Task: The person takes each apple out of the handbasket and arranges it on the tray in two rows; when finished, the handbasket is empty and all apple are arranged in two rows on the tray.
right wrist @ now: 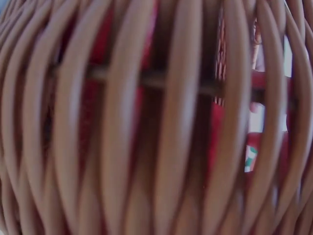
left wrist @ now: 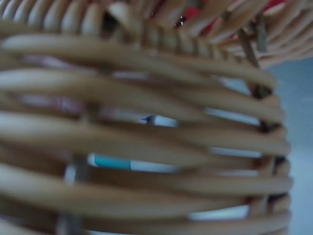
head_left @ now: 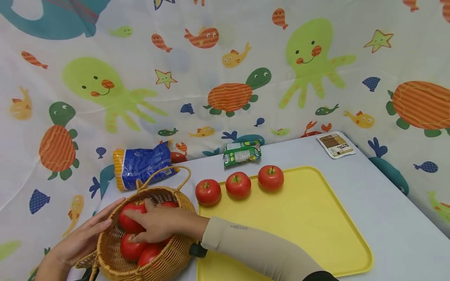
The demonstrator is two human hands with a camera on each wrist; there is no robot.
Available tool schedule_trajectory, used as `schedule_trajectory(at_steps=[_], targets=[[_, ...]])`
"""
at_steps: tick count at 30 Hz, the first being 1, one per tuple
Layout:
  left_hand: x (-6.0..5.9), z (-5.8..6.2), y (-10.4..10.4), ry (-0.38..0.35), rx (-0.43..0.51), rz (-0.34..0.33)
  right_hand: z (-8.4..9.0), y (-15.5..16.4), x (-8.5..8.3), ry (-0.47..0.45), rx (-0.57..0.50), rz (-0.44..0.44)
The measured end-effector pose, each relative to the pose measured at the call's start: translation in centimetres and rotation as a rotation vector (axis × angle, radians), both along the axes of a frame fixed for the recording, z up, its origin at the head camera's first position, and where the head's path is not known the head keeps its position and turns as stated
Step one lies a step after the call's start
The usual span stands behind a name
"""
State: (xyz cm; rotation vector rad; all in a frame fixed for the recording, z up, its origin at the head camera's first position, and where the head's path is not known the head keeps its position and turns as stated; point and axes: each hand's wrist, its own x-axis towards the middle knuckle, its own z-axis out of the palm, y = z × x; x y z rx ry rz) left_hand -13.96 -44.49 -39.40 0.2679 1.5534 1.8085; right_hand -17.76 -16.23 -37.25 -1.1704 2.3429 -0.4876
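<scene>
A blue bag (head_left: 143,163) and green packet (head_left: 242,154) lie beyond the basket (head_left: 180,251).

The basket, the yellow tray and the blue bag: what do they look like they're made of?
Basket: wicker or rattan, perhaps a plastic imitation, with a slight sheen; rounded strands weave around thin ribs.
Yellow tray: probably plastic, smooth and evenly coloured, with a raised rim.
Blue bag: likely plastic film, glossy, judging by its creases and highlights.

Wrist views close against basket (head_left: 177,255)
</scene>
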Motion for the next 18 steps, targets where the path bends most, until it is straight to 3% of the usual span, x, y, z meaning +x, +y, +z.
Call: schedule_trajectory(at_steps=[8, 12, 18], targets=[[0.04, -0.19, -0.43, 0.021, -0.095, 0.029, 0.31, -0.32, -0.17, -0.042, 0.039, 0.029], [0.01, -0.05, -0.18, 0.003, -0.035, 0.011, 0.36, -0.04, -0.23, 0.054, 0.052, 0.084], [-0.02, 0.23, 0.27, -0.039, 0.081, -0.014, 0.37, 0.54, -0.20, 0.201, -0.071, 0.132]])
